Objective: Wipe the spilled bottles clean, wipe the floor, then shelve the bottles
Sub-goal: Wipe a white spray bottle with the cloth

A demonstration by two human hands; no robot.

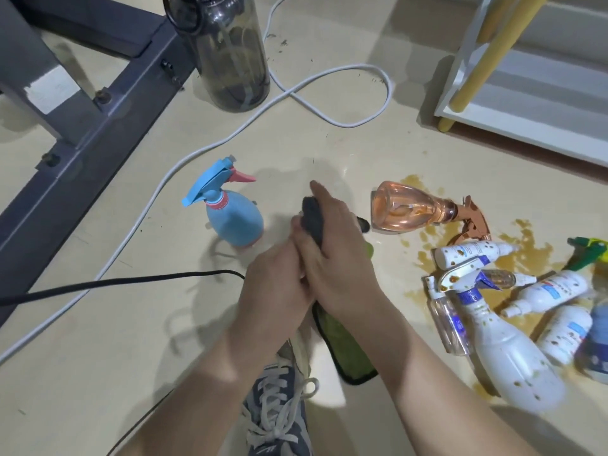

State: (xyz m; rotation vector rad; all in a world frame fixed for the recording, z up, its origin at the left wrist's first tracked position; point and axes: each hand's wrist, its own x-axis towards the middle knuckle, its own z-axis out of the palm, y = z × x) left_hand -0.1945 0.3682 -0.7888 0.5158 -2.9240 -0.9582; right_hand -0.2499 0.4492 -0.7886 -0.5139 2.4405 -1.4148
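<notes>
Mid-floor (98, 357), we've got both hands clasped on a cloth (348, 350) wrapped round a green bottle (369, 251), mostly hidden; only a green sliver & dark tip show. Our right hand (332, 258) sits on top, fingers curled over the cloth's grey end. Our left hand (276, 284) grips from below, fingertips hooked round the same end. A blue spray bottle (235, 222) stands upright just left of the hands. Twd the floor's right side, an orange bottle (408, 207) lies tipped beside a brown spill (523, 255); spattered white bottles (506, 360) are heaped there, near a white shelf (526, 103).
</notes>
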